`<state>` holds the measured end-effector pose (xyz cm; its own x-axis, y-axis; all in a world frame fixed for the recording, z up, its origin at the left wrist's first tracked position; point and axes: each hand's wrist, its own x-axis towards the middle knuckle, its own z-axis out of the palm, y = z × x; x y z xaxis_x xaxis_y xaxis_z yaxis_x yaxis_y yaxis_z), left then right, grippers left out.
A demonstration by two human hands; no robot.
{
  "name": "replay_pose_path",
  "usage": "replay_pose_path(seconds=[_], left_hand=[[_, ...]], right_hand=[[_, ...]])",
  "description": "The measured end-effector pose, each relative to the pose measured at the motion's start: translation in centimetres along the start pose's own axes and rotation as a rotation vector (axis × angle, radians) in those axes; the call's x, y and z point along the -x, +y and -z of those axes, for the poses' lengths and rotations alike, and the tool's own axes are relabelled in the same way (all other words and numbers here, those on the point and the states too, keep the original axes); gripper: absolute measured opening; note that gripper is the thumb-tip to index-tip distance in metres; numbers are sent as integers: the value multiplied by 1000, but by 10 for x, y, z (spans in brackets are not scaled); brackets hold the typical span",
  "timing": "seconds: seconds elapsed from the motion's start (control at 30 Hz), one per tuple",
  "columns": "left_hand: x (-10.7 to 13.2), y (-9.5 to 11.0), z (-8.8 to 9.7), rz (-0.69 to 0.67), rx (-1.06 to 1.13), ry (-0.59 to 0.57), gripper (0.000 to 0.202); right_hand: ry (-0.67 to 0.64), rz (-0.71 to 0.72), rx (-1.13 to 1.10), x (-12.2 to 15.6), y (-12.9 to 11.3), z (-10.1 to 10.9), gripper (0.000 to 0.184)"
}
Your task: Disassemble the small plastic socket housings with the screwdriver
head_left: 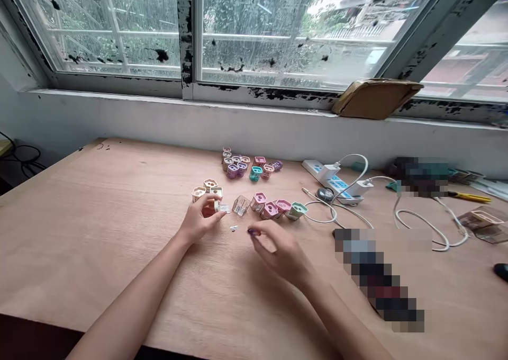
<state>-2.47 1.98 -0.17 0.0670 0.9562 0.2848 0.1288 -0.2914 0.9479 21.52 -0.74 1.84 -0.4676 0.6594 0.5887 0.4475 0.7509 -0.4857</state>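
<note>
My left hand (201, 217) is closed around a small clear plastic box with a cream rim (222, 207), tilted on its side. My right hand (278, 246) pinches a small dark purple piece (251, 232), too small to make out clearly. Between the hands, a tiny white piece (234, 228) lies on the table. Just behind it is a clear plastic box (241, 206) without a coloured rim. Cream-rimmed boxes (210, 184) stand beyond my left fingers. Pink-rimmed boxes (270, 210) and a mint-green-rimmed box (297, 211) sit to the right.
Farther back is a cluster of small purple, teal and pink-rimmed boxes (238, 168). A power strip (333, 181) with white cables (323, 221) lies to the right. A yellow pen-like tool (470, 196) and a clear box (486, 222) are farther right. Cardboard (373, 100) rests on the windowsill.
</note>
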Motion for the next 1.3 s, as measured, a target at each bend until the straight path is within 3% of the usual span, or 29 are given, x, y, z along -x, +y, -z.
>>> replay_pose_path(seconds=[0.1,0.27,0.53,0.77,1.13,1.3], left_hand=[[1,1,-1,33,-8,-17,40],[3,3,-5,146,36,-92,44],[2,10,-9,157,-16,-178,41],[4,13,-12,83,-14,-206,39],[5,15,-13,88,-104,-331,40],[4,11,-14,88,-93,-327,41]], right_hand=[[244,-208,-292,-6,2,3,14],[331,-348,-597,-7,5,-6,24],[303,-386,-681,-2,8,-14,26],[308,-376,-677,2,10,-16,26],[352,-365,-698,2,7,-10,22],[380,-358,-667,2,9,-4,19]])
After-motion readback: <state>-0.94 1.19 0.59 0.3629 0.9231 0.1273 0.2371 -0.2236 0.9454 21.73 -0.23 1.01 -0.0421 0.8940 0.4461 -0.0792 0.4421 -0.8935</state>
